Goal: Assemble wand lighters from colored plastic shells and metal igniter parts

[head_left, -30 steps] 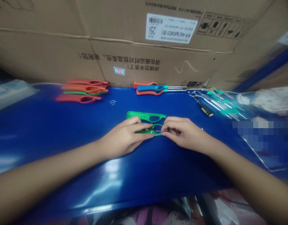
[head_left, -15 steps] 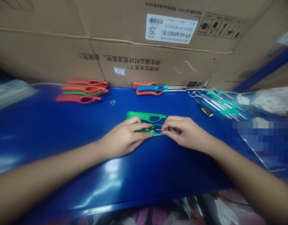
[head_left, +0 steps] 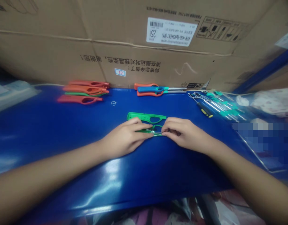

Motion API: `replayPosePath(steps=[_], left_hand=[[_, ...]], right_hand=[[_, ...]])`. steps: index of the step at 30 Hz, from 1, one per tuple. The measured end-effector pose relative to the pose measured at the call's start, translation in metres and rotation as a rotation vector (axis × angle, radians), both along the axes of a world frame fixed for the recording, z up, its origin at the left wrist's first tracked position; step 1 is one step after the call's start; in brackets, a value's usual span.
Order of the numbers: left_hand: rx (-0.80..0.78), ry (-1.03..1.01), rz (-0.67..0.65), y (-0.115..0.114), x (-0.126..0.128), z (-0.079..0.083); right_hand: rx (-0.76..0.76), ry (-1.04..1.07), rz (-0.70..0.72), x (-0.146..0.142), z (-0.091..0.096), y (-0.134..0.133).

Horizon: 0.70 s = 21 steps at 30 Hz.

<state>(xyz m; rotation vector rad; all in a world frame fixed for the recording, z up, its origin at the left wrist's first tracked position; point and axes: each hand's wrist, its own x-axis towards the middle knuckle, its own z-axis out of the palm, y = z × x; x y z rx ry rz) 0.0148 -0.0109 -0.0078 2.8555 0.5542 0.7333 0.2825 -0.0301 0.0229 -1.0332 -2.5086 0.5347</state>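
Observation:
My left hand (head_left: 125, 137) lies on the blue table (head_left: 64, 134), fingers closed over the left part of a green plastic casing half (head_left: 155, 130). My right hand (head_left: 183, 132) pinches the right end of that same piece, where a thin metal part shows. Much of the piece is hidden under my fingers. Just behind both hands a second green casing half (head_left: 146, 117) lies flat on the table, untouched.
Several orange-red and green casings (head_left: 84, 92) lie at the back left. An orange and blue pair with metal rods (head_left: 153, 89) rests against the big cardboard box (head_left: 144, 43). Several screwdrivers (head_left: 216, 104) lie at the right, beside plastic bags (head_left: 268, 103).
Both hands have stayed on the green piece with only slight finger shifts. The view has dropped a little.

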Motion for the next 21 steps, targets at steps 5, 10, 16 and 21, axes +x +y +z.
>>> replayPosePath(steps=[5, 10, 16, 21], left_hand=[[-0.091, -0.105, 0.025, 0.000, 0.000, -0.001], [-0.135, -0.102, 0.037, -0.001, 0.001, 0.001], [-0.063, -0.085, 0.068, -0.004, 0.000, 0.001], [0.034, 0.008, 0.142, -0.004, -0.002, 0.004]], right_hand=[[-0.039, 0.022, 0.065, 0.002, -0.001, 0.000], [-0.045, 0.022, 0.076, 0.001, -0.001, -0.001], [0.061, 0.144, -0.032, 0.006, 0.003, 0.003], [0.189, 0.117, -0.218, 0.019, 0.001, 0.018]])
